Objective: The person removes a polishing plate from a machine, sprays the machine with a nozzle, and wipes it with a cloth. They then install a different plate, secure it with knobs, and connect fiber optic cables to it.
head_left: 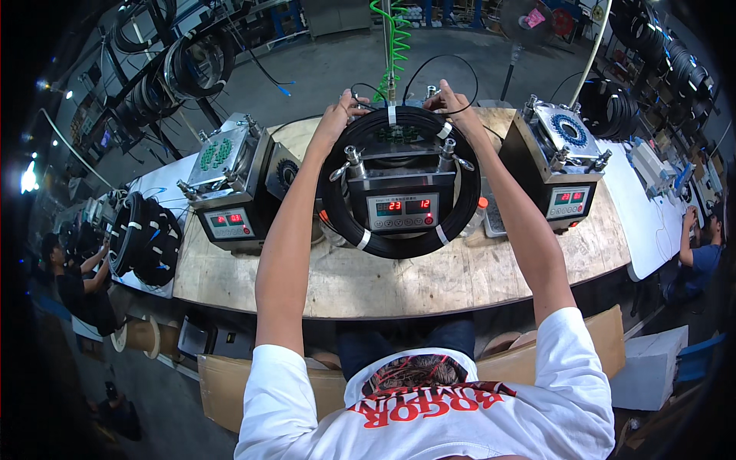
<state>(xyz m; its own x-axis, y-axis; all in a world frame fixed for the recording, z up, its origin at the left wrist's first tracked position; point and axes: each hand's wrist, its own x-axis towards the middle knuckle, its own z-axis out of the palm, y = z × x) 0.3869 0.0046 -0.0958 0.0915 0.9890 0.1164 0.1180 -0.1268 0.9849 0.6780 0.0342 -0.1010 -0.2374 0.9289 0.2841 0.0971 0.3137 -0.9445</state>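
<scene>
Left hand: raised at the far rim of the coil, left of its middle; the left hand has its fingers curled by a thin black lead, and whether they pinch it cannot be told.
Right hand: opposite, at the far right of the same rim; the right hand has bent fingers near another thin lead, which loops up and over, its grip too small to read.
Black coil: the cable coil lies between the forearms, its ring framing the front of the middle machine; white bands bind it at several places.
Middle machine: the middle machine shows a lit control panel through the ring, with metal posts at left and right.
Left machine: the left machine carries a plate with green pieces.
Right machine: the right machine bears a blue toothed ring.
Counter: all three machines stand on the wooden counter; a bottle with an orange cap is just right of the coil.
Far side: a green coiled hose hangs beyond the middle machine.
Left side: black cable bundles lie near a co-worker.
Right side: another person is at a white counter.
Near side: brown cardboard lies below the wooden counter.
</scene>
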